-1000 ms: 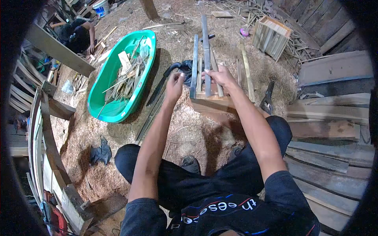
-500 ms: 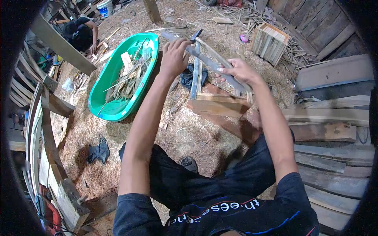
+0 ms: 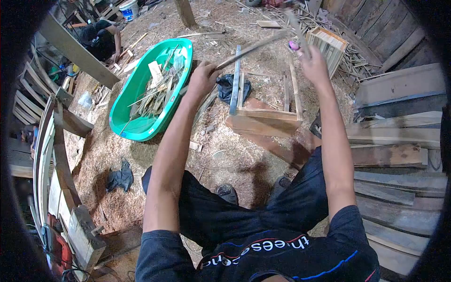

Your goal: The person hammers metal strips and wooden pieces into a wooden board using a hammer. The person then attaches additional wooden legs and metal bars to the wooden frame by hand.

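My left hand (image 3: 203,77) is closed around one end of a long, thin grey-brown strip (image 3: 253,48), which slants up and to the right. My right hand (image 3: 314,65) is raised on the right, closed on a pale strip (image 3: 297,29) that points away from me and is smeared by motion. The far ends of the two strips come close together; whether they touch I cannot tell. Below and between my hands stands a small wooden frame (image 3: 265,123), with several upright slats rising from its base. A black plastic bag (image 3: 226,89) lies beside its left upright.
A green tub (image 3: 120,129) holding wood scraps stands left of the frame. Stacked boards (image 3: 399,188) lie on my right, and a slatted wooden crate (image 3: 336,40) is at the back right. Another person (image 3: 101,40) crouches at the far left. Wood shavings cover the floor.
My right hand has moved up and away from the frame, taking a strip with it. My left hand has dropped slightly, and the strips held together earlier are now separately gripped.
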`<state>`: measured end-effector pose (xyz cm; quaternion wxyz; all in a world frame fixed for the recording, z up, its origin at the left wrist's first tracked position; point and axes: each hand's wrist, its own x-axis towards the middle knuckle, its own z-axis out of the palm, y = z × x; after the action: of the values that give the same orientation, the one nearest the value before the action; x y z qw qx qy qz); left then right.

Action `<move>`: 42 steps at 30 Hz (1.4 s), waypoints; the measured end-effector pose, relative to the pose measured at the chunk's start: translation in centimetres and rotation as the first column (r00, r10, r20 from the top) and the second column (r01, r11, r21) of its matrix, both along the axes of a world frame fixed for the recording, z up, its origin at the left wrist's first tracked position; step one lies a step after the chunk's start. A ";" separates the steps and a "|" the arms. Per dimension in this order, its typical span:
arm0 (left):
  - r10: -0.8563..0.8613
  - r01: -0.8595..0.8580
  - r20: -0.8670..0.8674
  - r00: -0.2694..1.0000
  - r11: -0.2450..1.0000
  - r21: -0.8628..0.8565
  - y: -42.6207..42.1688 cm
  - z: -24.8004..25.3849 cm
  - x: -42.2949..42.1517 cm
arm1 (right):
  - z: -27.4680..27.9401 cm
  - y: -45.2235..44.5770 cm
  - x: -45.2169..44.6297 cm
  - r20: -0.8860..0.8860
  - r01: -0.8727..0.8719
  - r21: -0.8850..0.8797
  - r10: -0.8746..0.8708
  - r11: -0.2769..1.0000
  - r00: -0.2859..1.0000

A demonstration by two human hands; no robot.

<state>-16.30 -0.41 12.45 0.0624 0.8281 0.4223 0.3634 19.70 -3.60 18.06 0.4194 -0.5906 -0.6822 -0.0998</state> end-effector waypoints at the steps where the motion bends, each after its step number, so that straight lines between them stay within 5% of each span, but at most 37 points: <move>1: 0.049 0.008 0.202 0.978 0.962 -0.272 -0.6 0.6 0.8 | 1.0 -0.6 0.0 -0.045 0.075 0.028 -0.074 0.997 0.996; 2: 0.149 0.072 0.374 0.915 0.854 -0.516 -1.3 0.9 2.0 | 1.7 -1.2 -0.2 -0.091 0.151 0.052 -0.146 0.987 0.985; 3: 0.287 0.186 0.497 0.819 0.687 -0.702 -1.9 1.1 3.3 | 1.9 -1.7 -1.0 -0.358 0.061 -0.083 -0.087 0.995 0.930; 5: 0.217 0.423 0.687 0.693 0.650 -0.631 -1.7 -0.1 5.2 | 2.2 -2.3 -3.8 -0.798 -0.209 -0.245 -0.075 0.947 0.599; 7: 0.205 0.501 0.705 0.679 0.572 -0.649 -2.4 0.0 6.9 | 0.4 -1.8 -5.3 -0.821 -0.331 -0.271 -0.037 0.904 0.570; 8: 0.206 0.401 0.616 0.760 0.597 -0.695 -3.0 0.3 7.5 | -0.5 -2.0 -6.2 -0.851 -0.388 -0.260 -0.021 0.884 0.524; 17: 0.415 0.311 0.598 0.686 0.575 -0.757 -1.2 -2.6 8.8 | -8.8 -4.7 -11.0 -0.881 -0.651 -0.425 -0.124 0.629 0.456; 21: 0.458 0.361 0.663 0.593 0.584 -0.727 -0.2 -2.3 8.7 | -4.8 -6.6 -12.2 -0.903 -0.686 -0.429 -0.266 0.587 0.337; 24: 0.496 0.654 0.828 0.264 0.539 -0.531 0.5 -1.6 8.3 | -5.5 -4.8 -10.7 -0.984 -0.826 -0.138 -0.169 0.547 0.053; 29: 0.525 0.685 0.831 0.184 0.538 -0.492 0.5 0.2 8.3 | -7.9 -3.2 -7.8 -0.907 -0.866 0.285 -0.178 0.411 -0.382; 30: 0.494 0.676 0.844 0.207 0.552 -0.488 0.4 0.3 8.4 | -7.3 -3.7 -8.1 -0.948 -0.867 0.157 -0.173 0.473 -0.267; 39: 0.422 0.650 0.883 0.204 0.616 -0.444 0.3 1.2 8.8 | -6.9 -4.4 -8.3 -0.973 -0.927 0.105 -0.157 0.361 -0.171; 42: 0.436 0.618 0.869 0.235 0.623 -0.480 0.2 1.6 8.7 | -6.5 -4.3 -8.5 -0.987 -0.892 -0.034 -0.155 0.450 -0.040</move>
<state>-7.61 -0.21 14.04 0.6807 0.3245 0.3385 0.5628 11.16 -7.92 11.58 0.4642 -0.3411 -0.3480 0.7396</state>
